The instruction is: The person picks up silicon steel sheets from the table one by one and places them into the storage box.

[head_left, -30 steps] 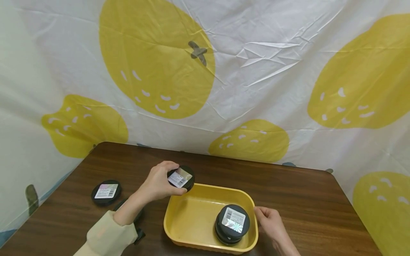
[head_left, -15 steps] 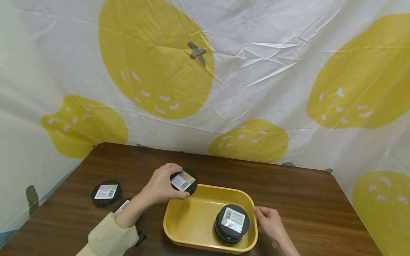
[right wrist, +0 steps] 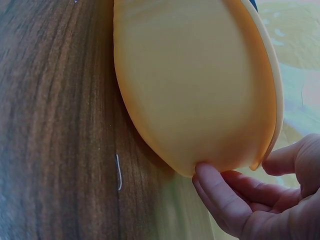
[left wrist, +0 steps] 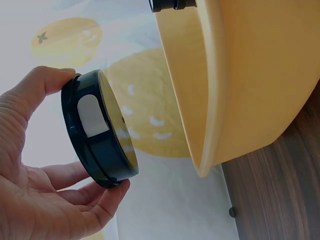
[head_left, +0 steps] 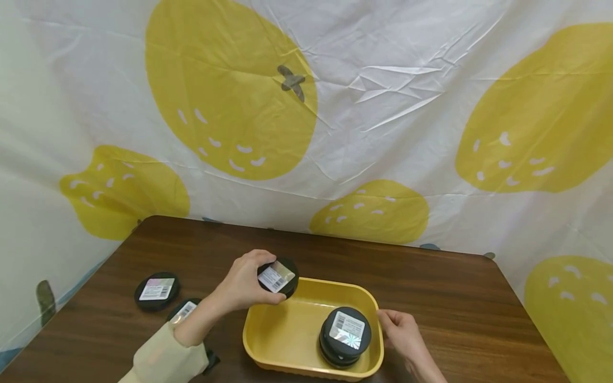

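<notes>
At six o'clock, the tub looks smooth, softly glossy plastic, the table wood-grained. Creased, faintly shiny cloth hangs at twelve. The container at the tub's eleven o'clock seems glossy plastic.

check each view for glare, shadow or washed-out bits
Head: light fairly even, with bright streaks along creases in the cloth and shine on the sticker of the top container in the yellow tub; left wrist: upper left washed out; right wrist: dim and hazy, cloth behind pale and blurry, dark shadow on the table along the tub.
</notes>
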`<state>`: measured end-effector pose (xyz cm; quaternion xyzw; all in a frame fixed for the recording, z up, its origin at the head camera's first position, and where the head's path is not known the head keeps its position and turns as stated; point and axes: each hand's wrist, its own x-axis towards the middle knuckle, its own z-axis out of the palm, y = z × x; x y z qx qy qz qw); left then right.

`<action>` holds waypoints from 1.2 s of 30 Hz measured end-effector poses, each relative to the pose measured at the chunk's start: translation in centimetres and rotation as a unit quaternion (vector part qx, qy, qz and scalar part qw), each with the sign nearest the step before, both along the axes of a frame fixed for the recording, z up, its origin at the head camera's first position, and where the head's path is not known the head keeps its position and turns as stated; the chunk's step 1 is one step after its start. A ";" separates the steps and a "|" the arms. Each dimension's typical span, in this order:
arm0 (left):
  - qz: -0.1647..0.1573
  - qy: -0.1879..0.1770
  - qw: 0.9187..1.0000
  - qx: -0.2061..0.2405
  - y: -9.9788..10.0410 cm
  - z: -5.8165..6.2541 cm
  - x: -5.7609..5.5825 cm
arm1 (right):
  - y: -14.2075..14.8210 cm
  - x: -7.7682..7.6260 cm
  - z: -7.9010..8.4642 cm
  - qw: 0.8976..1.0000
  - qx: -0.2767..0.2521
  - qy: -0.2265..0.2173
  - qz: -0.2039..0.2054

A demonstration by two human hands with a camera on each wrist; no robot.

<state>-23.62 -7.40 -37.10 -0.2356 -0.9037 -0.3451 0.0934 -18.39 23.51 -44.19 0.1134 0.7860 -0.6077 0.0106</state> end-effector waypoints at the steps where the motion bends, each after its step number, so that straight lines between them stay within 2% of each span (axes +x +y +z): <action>1: -0.001 -0.002 1.000 -0.001 0.1 -0.1 0.0 | 0.0 0.0 0.0 1.000 -0.001 -0.001 0.000; 22: -0.013 -0.052 0.999 -0.006 1.3 -0.9 1.0 | 0.1 0.1 0.1 1.000 -0.015 -0.001 0.012; 36: -0.031 -0.047 0.998 -0.020 1.8 -1.7 1.2 | 0.1 -0.1 0.0 1.000 -0.017 0.001 0.007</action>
